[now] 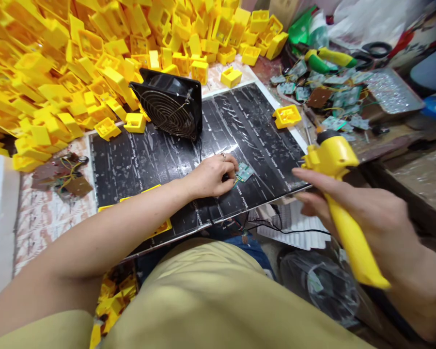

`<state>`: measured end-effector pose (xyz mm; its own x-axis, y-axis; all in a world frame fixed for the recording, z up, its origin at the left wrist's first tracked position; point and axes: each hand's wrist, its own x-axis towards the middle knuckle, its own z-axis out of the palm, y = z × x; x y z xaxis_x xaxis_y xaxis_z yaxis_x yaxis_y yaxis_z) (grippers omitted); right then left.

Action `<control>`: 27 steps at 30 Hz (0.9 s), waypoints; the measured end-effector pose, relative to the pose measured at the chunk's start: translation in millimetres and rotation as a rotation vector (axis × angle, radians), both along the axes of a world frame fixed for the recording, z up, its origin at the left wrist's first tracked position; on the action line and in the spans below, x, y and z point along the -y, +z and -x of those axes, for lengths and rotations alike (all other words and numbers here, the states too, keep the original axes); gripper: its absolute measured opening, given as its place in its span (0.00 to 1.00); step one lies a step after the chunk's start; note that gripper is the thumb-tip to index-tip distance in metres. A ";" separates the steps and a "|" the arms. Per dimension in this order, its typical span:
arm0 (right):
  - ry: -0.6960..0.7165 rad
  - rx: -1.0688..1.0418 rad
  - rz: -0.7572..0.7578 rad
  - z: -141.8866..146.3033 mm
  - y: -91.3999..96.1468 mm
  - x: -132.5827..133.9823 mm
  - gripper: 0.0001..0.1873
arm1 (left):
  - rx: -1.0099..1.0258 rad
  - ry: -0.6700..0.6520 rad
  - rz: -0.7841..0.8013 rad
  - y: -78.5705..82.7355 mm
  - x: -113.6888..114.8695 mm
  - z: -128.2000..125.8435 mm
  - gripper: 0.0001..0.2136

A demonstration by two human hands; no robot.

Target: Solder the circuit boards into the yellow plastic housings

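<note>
My left hand (pixel 218 175) rests on the black work board (pixel 221 121), fingers curled in a pinch. At its fingertips lies a small green circuit board (pixel 244 172) with thin wires. The fingers partly cover the wires. On the right, my right hand (pixel 370 208) is wrapped round a yellow pistol-grip tool (pixel 334 155). This tool has a black end piece and a thin metal tip pointing away from me. Its grip slants down across my palm. A yellow plastic housing (pixel 287 116) sits beyond the tip, at the board's right edge.
A black fan (pixel 170 104) stands on the board. Behind it rises a big heap of yellow housings (pixel 94 63). Circuit boards (pixel 345 97), green-yellow pliers (pixel 327 60) and a metal tray (pixel 394 92) lie at right. Brown boards (pixel 65 177) lie left; a black cable (pixel 294 231) hangs below.
</note>
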<state>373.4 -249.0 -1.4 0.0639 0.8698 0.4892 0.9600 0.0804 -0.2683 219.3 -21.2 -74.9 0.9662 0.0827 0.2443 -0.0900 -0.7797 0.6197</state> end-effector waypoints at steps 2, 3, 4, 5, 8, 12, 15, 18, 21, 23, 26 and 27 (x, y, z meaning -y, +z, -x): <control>0.075 -0.091 -0.009 -5.9 -20.7 -12.4 0.18 | 0.003 -0.006 -0.002 0.2 -0.1 0.2 0.05; 0.083 -0.115 -0.007 -8.6 -31.3 -19.5 0.16 | 0.008 -0.009 -0.008 0.0 -0.1 0.3 0.05; 0.094 -0.140 0.004 -11.0 -41.2 -27.0 0.17 | 0.014 -0.012 -0.015 -0.4 0.1 0.3 0.05; 0.116 -0.163 0.028 -13.1 -49.6 -34.9 0.19 | 0.017 -0.012 -0.025 -0.7 0.5 0.0 0.05; 0.205 -0.212 0.100 -18.3 -63.7 -58.6 0.23 | -0.013 -0.013 -0.067 2.9 2.2 -1.9 0.04; 0.253 -0.228 0.135 -24.3 -66.2 -79.4 0.22 | -0.159 -0.041 -0.177 32.6 -0.7 0.7 0.04; 0.209 -0.216 0.087 -23.3 -68.5 -77.9 0.18 | -0.136 0.084 -0.228 67.3 -11.3 18.7 0.08; 0.143 -0.204 -0.015 -14.1 -72.1 -64.6 0.16 | -0.068 0.287 -0.180 86.8 -21.2 51.7 0.09; 0.063 -0.192 -0.123 -1.7 -74.6 -52.8 0.18 | -0.162 0.305 -0.171 80.6 -20.3 84.2 0.08; 0.036 -0.167 -0.143 3.7 -75.8 -51.0 0.18 | -0.215 0.264 -0.214 70.4 -14.3 97.7 0.09; 0.029 -0.118 -0.105 4.3 -77.7 -54.7 0.18 | -0.197 0.232 -0.290 61.4 -3.8 104.9 0.10; 0.026 -0.105 -0.091 3.3 -78.5 -56.2 0.20 | -0.184 0.224 -0.310 60.6 -1.0 105.2 0.10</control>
